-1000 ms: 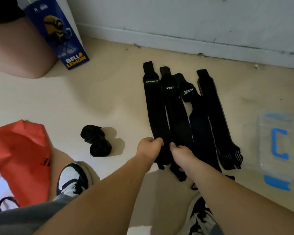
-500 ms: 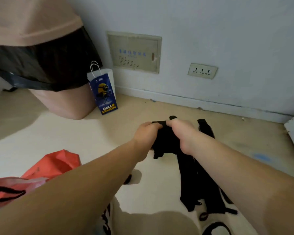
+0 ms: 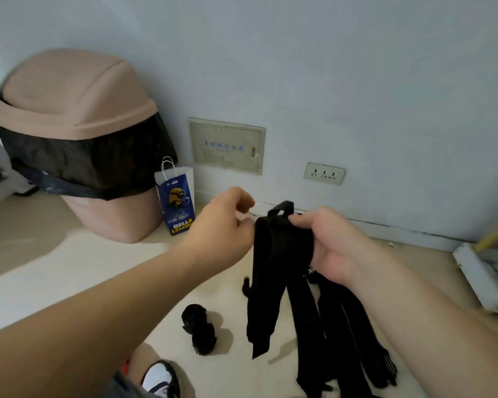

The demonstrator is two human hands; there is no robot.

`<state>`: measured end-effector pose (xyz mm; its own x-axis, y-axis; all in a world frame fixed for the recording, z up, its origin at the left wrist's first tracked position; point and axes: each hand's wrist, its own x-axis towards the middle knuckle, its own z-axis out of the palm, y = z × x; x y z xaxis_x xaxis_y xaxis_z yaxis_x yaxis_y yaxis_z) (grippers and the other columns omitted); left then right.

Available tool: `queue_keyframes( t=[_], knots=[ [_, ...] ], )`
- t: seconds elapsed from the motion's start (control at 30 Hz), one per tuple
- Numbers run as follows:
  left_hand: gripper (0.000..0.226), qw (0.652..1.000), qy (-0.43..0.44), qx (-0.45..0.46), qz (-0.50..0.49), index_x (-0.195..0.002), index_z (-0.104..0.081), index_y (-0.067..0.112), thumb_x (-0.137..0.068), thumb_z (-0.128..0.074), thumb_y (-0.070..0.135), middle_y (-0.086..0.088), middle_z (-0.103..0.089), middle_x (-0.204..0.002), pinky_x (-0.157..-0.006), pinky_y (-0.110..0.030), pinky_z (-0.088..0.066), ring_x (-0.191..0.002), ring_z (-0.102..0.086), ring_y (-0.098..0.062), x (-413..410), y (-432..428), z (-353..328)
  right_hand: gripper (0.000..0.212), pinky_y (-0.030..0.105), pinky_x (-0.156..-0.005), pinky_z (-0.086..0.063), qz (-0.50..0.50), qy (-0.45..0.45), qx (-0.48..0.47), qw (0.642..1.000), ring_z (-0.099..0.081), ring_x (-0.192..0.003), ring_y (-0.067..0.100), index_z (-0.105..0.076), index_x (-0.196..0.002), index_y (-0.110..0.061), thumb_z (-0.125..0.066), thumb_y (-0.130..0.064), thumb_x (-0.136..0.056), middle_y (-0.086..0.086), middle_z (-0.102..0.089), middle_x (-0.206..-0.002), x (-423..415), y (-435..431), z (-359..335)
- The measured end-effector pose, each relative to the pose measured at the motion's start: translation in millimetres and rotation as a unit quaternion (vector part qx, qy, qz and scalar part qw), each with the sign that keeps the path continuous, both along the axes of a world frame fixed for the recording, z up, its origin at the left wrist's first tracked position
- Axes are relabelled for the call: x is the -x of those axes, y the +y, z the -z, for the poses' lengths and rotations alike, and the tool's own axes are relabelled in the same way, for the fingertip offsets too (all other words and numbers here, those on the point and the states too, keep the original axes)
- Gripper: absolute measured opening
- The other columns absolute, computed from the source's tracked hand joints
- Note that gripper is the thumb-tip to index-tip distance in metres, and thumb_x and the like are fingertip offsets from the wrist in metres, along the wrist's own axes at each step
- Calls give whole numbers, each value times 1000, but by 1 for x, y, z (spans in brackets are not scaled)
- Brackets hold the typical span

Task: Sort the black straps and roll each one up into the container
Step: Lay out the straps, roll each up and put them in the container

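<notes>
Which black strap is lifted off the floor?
The strap hanging from the right hand; the other long straps lie flat on the floor.

Both arms reach forward, left hand (image 3: 224, 225) loosely curled, right hand (image 3: 332, 248) clenched in a grip.

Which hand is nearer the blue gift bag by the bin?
Left. The left hand hovers just right of the blue gift bag, holding nothing. The right hand is farther right, gripping the lifted black strap.

Pale wall (image 3: 328, 67), beige floor (image 3: 55, 268).
</notes>
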<state>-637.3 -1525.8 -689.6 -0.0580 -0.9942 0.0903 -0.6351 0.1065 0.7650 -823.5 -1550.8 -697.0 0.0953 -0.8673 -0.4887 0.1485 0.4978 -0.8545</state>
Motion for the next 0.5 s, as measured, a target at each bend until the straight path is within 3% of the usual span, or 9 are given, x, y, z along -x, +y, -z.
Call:
queue_keyframes(
  t=[0.03,0.1,0.17,0.2,0.3,0.37,0.43,0.5],
  knots=[
    [37,999,-28,28,38,-131,-59,32,-96,-63,19,13,-60,-130,-96,-30,-55,-110,-64,-7,0,0,4,27,39,-72,-60,-11,-3,-6,1000,-79,-84,31,-76,-116,-2,-58,-12,-98,16,-81,-100,2,0,0],
    [53,988,-50,48,136,-139,-60,34,-91,-64,11,16,-60,-135,-100,-15,-47,-120,-58,-1,6,1,5,33,33,-60,-58,-57,-8,-5,998,-77,-64,24,-81,-89,-5,-49,-6,-99,11,-79,-81,8,-1,3],
    [54,976,-51,71,199,-132,-66,34,-86,-57,7,15,-70,-126,-100,-15,-48,-115,-63,-1,14,3,5,45,28,-53,-57,-96,-10,1,995,-73,-54,20,-79,-68,-8,-44,-3,-96,8,-75,-68,14,-1,2],
    [56,973,-47,92,205,-130,-68,34,-83,-53,7,14,-72,-124,-100,-14,-47,-114,-64,-1,17,1,9,46,29,-55,-59,-110,-7,3,994,-73,-55,20,-80,-67,-8,-44,-4,-96,8,-75,-69,16,-2,2],
    [61,977,-44,121,170,-137,-68,29,-82,-49,10,13,-73,-130,-101,-5,-43,-120,-62,1,22,-7,16,33,35,-71,-58,-117,-7,19,993,-73,-68,25,-79,-86,-5,-48,-11,-98,11,-75,-82,20,-6,4],
    [57,981,-37,129,140,-134,-70,29,-85,-49,10,12,-77,-115,-89,-4,-48,-107,-66,-1,29,-15,15,27,39,-80,-54,-73,1,53,996,-73,-84,29,-78,-104,-4,-55,-19,-101,14,-76,-96,24,-11,6],
    [49,988,-23,115,102,-129,-69,28,-91,-49,5,14,-75,-94,-76,-14,-53,-87,-68,-7,38,-22,13,27,43,-81,-57,-32,-6,108,994,-74,-93,28,-77,-112,-8,-64,-29,-102,13,-76,-102,34,-18,7],
    [42,993,9,94,68,-125,-67,27,-94,-50,3,12,-73,-93,-78,-29,-57,-85,-69,-11,48,-30,12,22,42,-78,-59,-27,-19,162,986,-73,-93,25,-76,-111,-13,-69,-30,-98,9,-76,-100,46,-23,4]
  ],
)
